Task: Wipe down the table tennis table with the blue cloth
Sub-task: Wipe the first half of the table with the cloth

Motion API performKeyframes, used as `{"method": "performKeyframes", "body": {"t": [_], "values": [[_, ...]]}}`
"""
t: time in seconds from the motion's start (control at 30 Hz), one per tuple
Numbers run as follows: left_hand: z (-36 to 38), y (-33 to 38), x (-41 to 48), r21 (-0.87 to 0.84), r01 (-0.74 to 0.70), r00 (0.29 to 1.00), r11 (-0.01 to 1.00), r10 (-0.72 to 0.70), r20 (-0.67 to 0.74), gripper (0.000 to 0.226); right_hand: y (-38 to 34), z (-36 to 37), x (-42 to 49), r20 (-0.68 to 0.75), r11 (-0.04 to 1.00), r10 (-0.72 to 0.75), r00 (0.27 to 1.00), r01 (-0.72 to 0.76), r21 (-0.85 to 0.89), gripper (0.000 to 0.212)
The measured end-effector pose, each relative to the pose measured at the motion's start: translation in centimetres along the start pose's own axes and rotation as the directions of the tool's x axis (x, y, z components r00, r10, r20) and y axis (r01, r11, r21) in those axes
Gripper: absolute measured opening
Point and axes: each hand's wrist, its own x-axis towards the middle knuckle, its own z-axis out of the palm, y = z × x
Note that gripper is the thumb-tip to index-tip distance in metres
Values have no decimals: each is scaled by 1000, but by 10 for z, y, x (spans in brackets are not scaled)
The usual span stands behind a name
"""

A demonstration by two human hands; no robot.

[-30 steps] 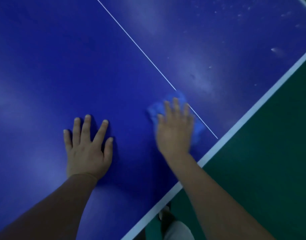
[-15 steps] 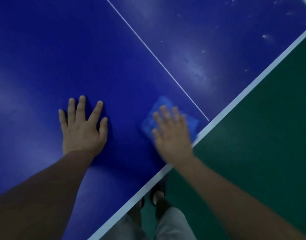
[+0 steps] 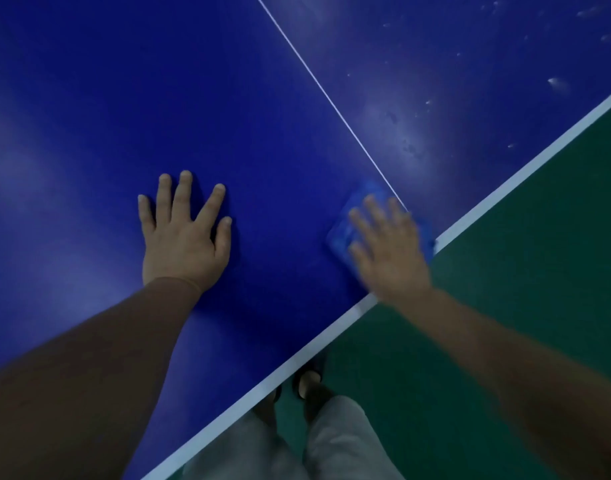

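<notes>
Your right hand point(image 3: 390, 251) lies flat on the blue cloth point(image 3: 342, 233) with fingers straight and spread, so the grip is wide and presses down rather than closing round it. The cloth sits at the near edge of the worktop point(image 3: 227, 98), reaching the white edge band point(image 3: 504, 188) just beside the thin centre line point(image 3: 331, 98) (the hand is blurred and hides most of the cloth). Your left hand point(image 3: 184, 237) rests well apart to the left, palm down on bare blue surface, its grip wide and holding nothing. Beyond the centre line, pale specks and smears point(image 3: 556, 83) dot the surface. Off the edge lies green floor point(image 3: 504, 323). Below, your grey trousers point(image 3: 331, 445) and a sandalled foot point(image 3: 309, 379) show.
</notes>
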Motion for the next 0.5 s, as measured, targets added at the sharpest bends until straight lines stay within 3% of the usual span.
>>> {"method": "performKeyframes", "body": {"t": [0.03, 0.1, 0.17, 0.23, 0.3, 0.4, 0.47, 0.5], "values": [[0, 0, 0, -1, -2, 1000, 1000, 2, -1, 60, 18, -7, 16, 44, 981, 193, 980, -194, 16, 57], [-1, 0, 1, 2, -5, 1000, 1000, 5, -7, 60, 12, -16, 39, 71, 863, 493, 867, -498, 88, 63], [0, -1, 2, 14, -4, 1000, 1000, 4, -9, 59, -38, -12, 41, 11, 813, 578, 816, -577, 80, 64], [0, 0, 2, 20, -6, 1000, 1000, 6, -6, 60, -99, -6, 21, 0, 916, 395, 919, -393, 73, 61], [-1, 2, 2, 23, -7, 1000, 1000, 7, -12, 61, -137, -6, -9, 93, 992, 46, 995, -56, 112, 58], [-1, 3, 3, 40, 1, 1000, 999, 0, -20, 62, -92, -7, -16, 110, 947, -296, 949, 277, 164, 54], [0, 4, 3, 61, 2, 1000, 998, -1, -21, 63, -19, -5, 1, 104, 953, -300, 948, 293, 78, 53], [0, 5, 4, 68, 4, 1000, 998, -3, -20, 63, 23, -7, 14, 93, 976, -219, 971, 217, 23, 54]]}}
